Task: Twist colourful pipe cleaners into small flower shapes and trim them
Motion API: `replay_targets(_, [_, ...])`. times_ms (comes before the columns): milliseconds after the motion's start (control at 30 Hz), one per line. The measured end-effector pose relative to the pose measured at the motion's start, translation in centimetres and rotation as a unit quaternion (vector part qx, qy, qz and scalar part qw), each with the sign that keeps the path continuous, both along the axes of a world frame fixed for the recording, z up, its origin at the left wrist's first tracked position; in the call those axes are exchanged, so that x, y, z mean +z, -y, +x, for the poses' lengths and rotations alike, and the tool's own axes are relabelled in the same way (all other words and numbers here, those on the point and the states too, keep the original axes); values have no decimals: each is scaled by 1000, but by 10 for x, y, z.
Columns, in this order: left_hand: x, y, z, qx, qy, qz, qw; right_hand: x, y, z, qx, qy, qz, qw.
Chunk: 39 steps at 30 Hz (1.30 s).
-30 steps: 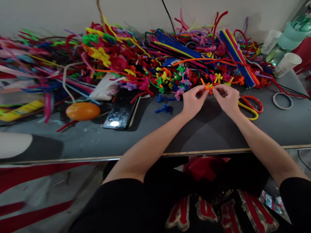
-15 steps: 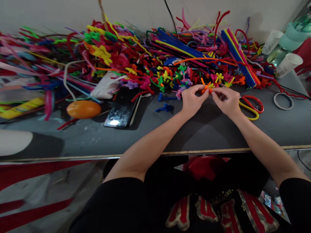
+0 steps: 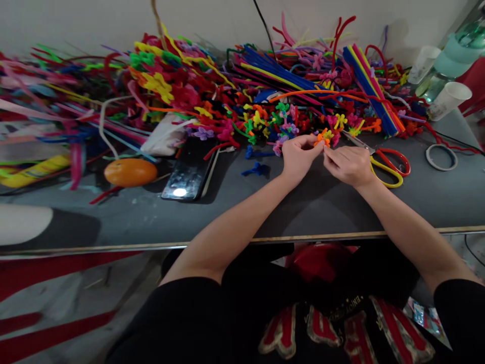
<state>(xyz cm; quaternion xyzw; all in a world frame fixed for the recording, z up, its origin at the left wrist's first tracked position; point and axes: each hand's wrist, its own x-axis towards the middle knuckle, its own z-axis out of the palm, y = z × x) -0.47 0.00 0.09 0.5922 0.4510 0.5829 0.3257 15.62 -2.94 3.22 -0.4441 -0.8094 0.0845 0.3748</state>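
Left hand (image 3: pixel 298 157): pinching orange flower (image 3: pixel 323 137), left of scissors (image 3: pixel 387 163) | Right hand (image 3: pixel 350 165): fingers curled beside orange flower, grip cannot be determined, just left of scissors | Phone (image 3: pixel 188 171): well left of scissors

Angled the left arm (image 3: pixel 242 217) forward and inward, and mirrored it with the right arm (image 3: pixel 405 222), neatly done! Brought both in to a narrow meeting point out front. Pinched with the left hand (image 3: pixel 299 159), thumb and forefinger pressed close at the tips, delicate stuff! Curled the right hand (image 3: pixel 350 164) just beside it, back turned up, fingers bunched and folded under.
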Motion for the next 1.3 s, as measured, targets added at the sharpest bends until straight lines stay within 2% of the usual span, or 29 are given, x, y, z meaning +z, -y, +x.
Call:
replay_targets(67, [0, -2, 0, -1, -5, 12, 1000, 3, 3, 1, 1, -45, 4, 999])
replay_targets(167, [2, -3, -1, -23, -21, 22, 999, 5, 1, 2, -49, -172, -4, 984])
replay_targets(233, [3, -3, -2, -40, -42, 32, 998, 3, -5, 3, -62, -247, -37, 966])
replay_targets(300, [4, -3, -3, -51, -72, 48, 995, 1, -12, 4, -46, -281, -77, 955])
replay_targets(433, [3, -4, -5, -62, -112, 66, 990, -1, -18, 4, -26, -250, -105, 962])
replay_targets(600, [5, -1, -6, -70, -158, 97, 980, 2, -16, 7, -10, -147, -40, 988])
replay_targets(700, [10, 2, -6, -53, -165, 108, 979, 1, -17, 10, -18, -144, -24, 989])
replay_targets(833, [10, 1, -5, -27, -143, 76, 986, -3, -21, 7, -45, -217, -78, 972])
replay_targets(933, [5, -2, -4, -30, -121, 50, 991, -9, -24, 1, -42, -294, -167, 940])
replay_targets(1033, [1, -4, -5, -31, -115, 47, 992, -15, -28, -1, -34, -328, -230, 916])
replay_targets(1300, [2, -3, -4, -44, -91, 33, 994, -16, -32, 3, -14, -343, -277, 897])
